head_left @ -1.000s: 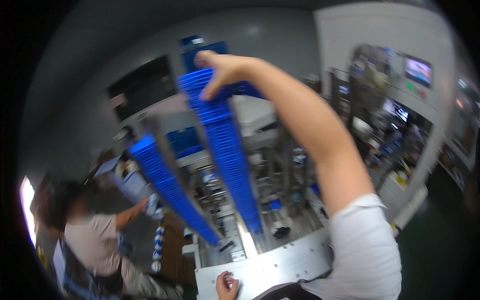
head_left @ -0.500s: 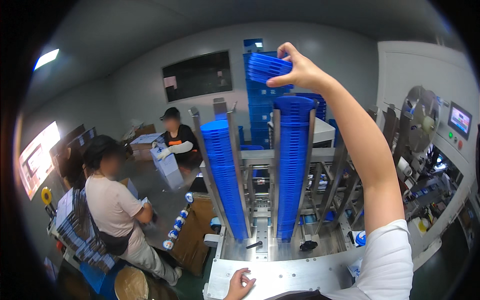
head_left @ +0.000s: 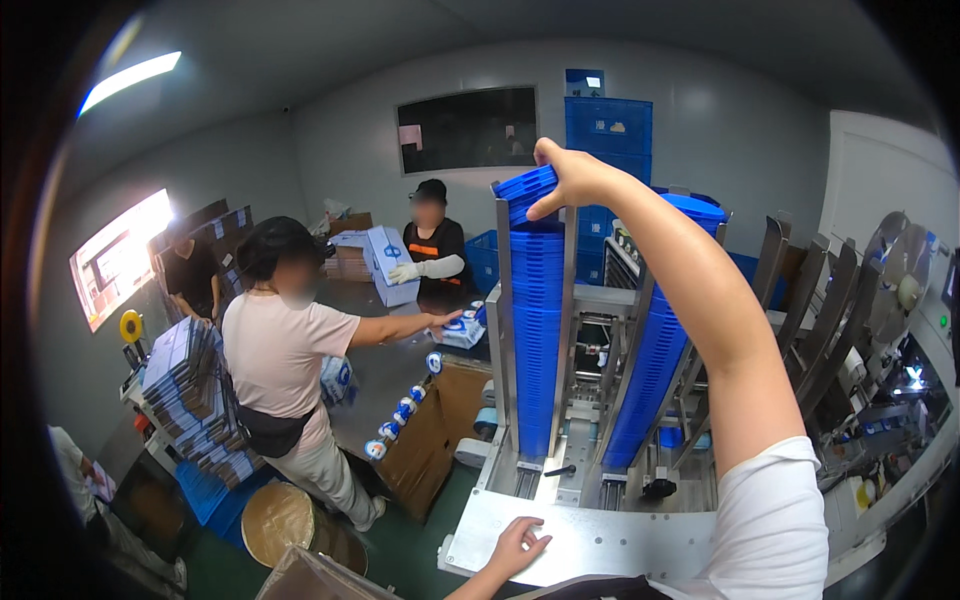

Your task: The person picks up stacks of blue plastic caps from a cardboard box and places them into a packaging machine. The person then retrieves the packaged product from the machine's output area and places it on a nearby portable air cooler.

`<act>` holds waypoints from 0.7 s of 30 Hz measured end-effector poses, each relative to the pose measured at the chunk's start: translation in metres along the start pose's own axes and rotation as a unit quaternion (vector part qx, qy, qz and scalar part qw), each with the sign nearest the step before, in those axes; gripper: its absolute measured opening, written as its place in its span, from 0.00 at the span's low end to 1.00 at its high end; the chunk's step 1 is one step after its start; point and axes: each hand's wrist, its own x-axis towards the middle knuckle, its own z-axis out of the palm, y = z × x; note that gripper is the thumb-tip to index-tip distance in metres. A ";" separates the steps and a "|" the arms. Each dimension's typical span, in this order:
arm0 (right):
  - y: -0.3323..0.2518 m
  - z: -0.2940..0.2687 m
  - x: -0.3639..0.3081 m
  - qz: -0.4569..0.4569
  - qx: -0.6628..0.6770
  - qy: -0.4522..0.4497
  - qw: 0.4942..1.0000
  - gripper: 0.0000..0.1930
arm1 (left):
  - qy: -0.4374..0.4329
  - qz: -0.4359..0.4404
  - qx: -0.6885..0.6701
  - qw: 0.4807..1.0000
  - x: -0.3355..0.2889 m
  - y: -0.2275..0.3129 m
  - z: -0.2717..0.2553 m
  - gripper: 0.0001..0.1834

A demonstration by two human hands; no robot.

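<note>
My right hand (head_left: pixel 578 182) is raised high, its thumb and fingers gripping a short stack of blue plastic lids (head_left: pixel 527 190). This stack sits slightly tilted at the top of the left column of blue lids (head_left: pixel 537 330), between upright metal guide rails (head_left: pixel 503 300). Whether it touches the column beneath is hard to tell. A second tall column of blue lids (head_left: pixel 650 370) stands to the right, partly hidden behind my right forearm. Low in front, my left hand (head_left: pixel 518 547) lies on the machine's metal plate (head_left: pixel 610 535), fingers apart and holding nothing.
Left of the machine, a co-worker in a pink shirt (head_left: pixel 285 350) reaches over a table toward white-and-blue packs (head_left: pixel 460 330). Another co-worker (head_left: pixel 435 245) handles a carton (head_left: pixel 388 265). Flattened cartons (head_left: pixel 195 390) are stacked at left. More guide rails (head_left: pixel 810 290) rise at right.
My right hand has brought the short stack of lids from above the right column down to the left column's top. The view has swung left. My left hand stays on the plate.
</note>
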 end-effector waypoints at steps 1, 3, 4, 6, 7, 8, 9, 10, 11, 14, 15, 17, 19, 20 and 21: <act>-0.004 0.003 -0.006 0.004 -0.016 0.009 1.000 0.45 | -0.001 0.000 0.003 1.000 0.001 0.000 -0.001 0.18; -0.014 0.019 -0.021 0.017 -0.168 0.048 0.984 0.46 | 0.002 0.001 0.002 1.000 -0.003 -0.001 -0.003 0.17; -0.017 0.024 -0.028 0.028 -0.303 0.078 0.949 0.48 | 0.000 0.003 0.000 1.000 -0.003 -0.001 -0.002 0.17; -0.016 0.038 -0.029 0.002 -0.328 0.140 0.934 0.51 | -0.005 -0.001 0.013 1.000 -0.005 -0.001 -0.004 0.17; -0.021 0.052 -0.032 -0.019 -0.323 0.212 0.922 0.51 | -0.007 -0.001 0.021 1.000 -0.005 0.000 -0.006 0.16; -0.025 0.064 -0.034 -0.041 -0.320 0.281 0.904 0.51 | -0.006 0.002 0.016 1.000 -0.004 0.001 -0.006 0.16; -0.031 0.077 -0.034 -0.052 -0.304 0.311 0.899 0.51 | -0.004 0.005 0.012 1.000 -0.004 0.002 -0.006 0.16; -0.034 0.090 -0.033 -0.063 -0.288 0.339 0.893 0.51 | -0.004 0.008 0.007 1.000 -0.004 0.003 -0.005 0.16; -0.032 0.102 -0.031 -0.007 -0.277 0.317 0.907 0.51 | -0.012 0.015 0.005 1.000 -0.003 0.004 -0.001 0.15; -0.047 0.147 -0.045 0.063 -0.211 0.303 0.927 0.55 | -0.019 0.027 0.017 0.999 0.005 0.003 -0.002 0.14; -0.049 0.165 -0.057 0.054 -0.225 0.269 0.935 0.56 | -0.022 0.028 0.018 0.999 0.004 0.001 -0.001 0.13; -0.042 0.198 -0.080 0.018 -0.228 0.210 0.950 0.53 | -0.024 0.028 0.020 0.999 0.001 0.000 -0.001 0.12; -0.023 0.198 -0.104 -0.028 -0.198 0.271 0.942 0.48 | -0.020 0.037 0.022 0.999 -0.002 -0.002 -0.002 0.13; -0.021 0.180 -0.110 -0.021 -0.204 0.313 0.927 0.47 | -0.014 0.046 0.029 0.998 -0.001 -0.003 -0.008 0.14; -0.017 0.151 -0.112 0.047 -0.223 0.367 0.902 0.46 | -0.001 0.050 0.027 0.998 -0.003 -0.005 -0.013 0.13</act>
